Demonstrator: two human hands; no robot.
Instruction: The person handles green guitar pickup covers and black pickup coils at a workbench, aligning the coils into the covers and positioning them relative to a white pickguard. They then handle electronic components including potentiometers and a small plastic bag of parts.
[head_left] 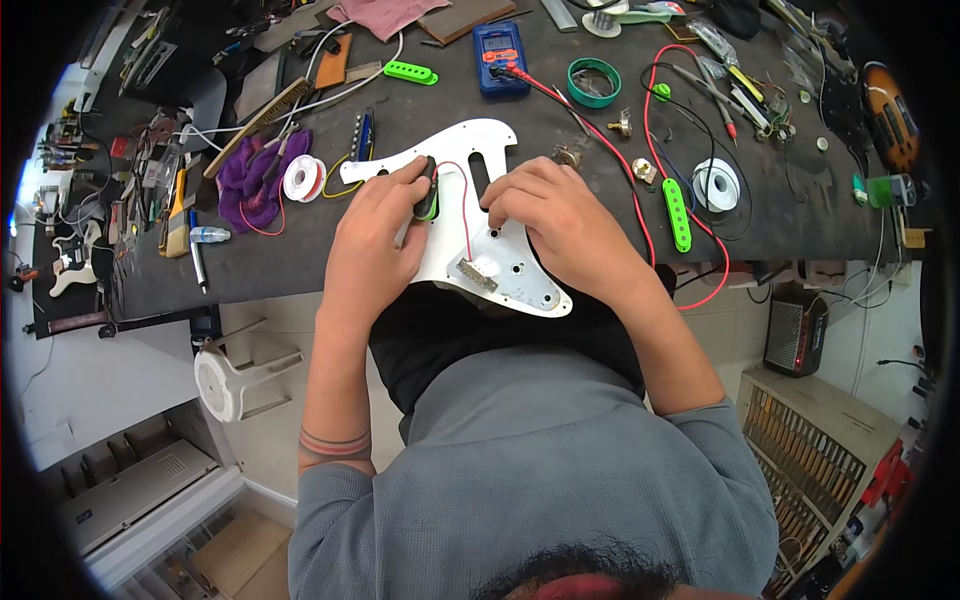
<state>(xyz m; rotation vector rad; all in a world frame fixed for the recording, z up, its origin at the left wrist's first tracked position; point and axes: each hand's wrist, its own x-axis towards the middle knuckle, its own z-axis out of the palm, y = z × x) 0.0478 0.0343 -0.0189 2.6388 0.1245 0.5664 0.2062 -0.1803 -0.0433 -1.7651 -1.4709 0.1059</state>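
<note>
White plastic guitar pickguard point(446, 244) lies at the dark workbench's point(270, 268) front edge, its lower end jutting toward the lap; the left hand point(376, 228) has its fingers closed on a black-and-green oblong pickup point(429, 206) there, while the right hand's point(545, 208) fingers bunch over its face, gripping what I cannot tell. Rightward, a thin red cable point(612, 142) and a lime-green oblong pickup cover point(677, 215) sit near the forearm; leftward, past a white-rimmed wire spool point(304, 178), dark benchtop runs to the edge.
</note>
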